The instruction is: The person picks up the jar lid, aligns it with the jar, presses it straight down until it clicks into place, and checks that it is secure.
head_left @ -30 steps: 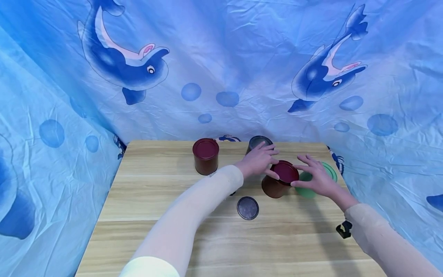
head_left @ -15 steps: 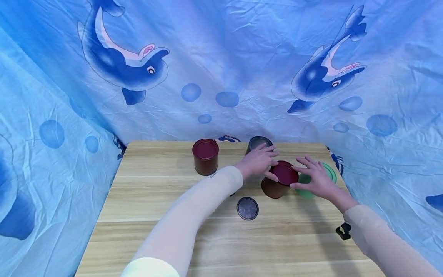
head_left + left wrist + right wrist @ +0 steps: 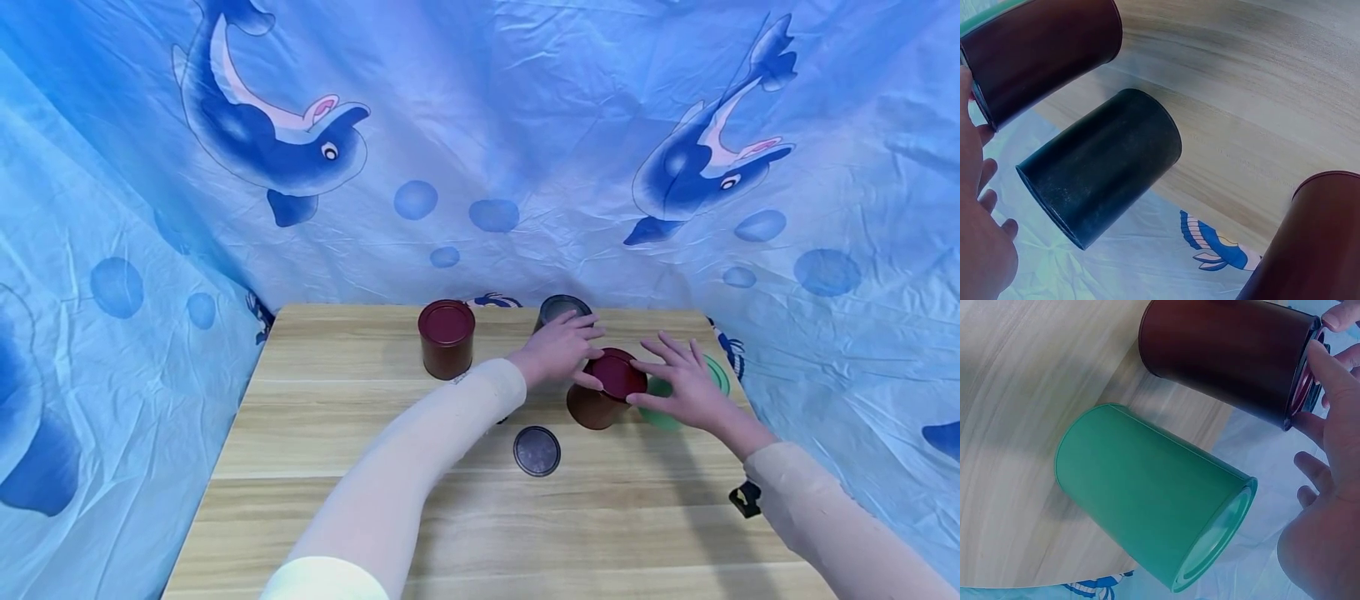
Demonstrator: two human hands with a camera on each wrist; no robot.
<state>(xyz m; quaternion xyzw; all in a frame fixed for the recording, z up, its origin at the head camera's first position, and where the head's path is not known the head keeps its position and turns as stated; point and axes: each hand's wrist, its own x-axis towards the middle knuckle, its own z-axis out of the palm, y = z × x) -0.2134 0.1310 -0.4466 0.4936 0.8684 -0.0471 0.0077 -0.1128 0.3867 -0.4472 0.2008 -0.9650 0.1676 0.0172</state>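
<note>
Little has moved since a second ago: the right hand (image 3: 686, 385) has edged slightly closer to the dark red tin (image 3: 603, 390), which stands at the right of the counter (image 3: 337, 433). Both hands flank its lid, fingers spread and nearly straight, tips touching the rim; the left hand (image 3: 558, 348) is opposite. A green tin (image 3: 1147, 494) stands just beside it, a black tin (image 3: 1100, 165) behind, a loose dark lid (image 3: 537, 451) nearer.
</note>
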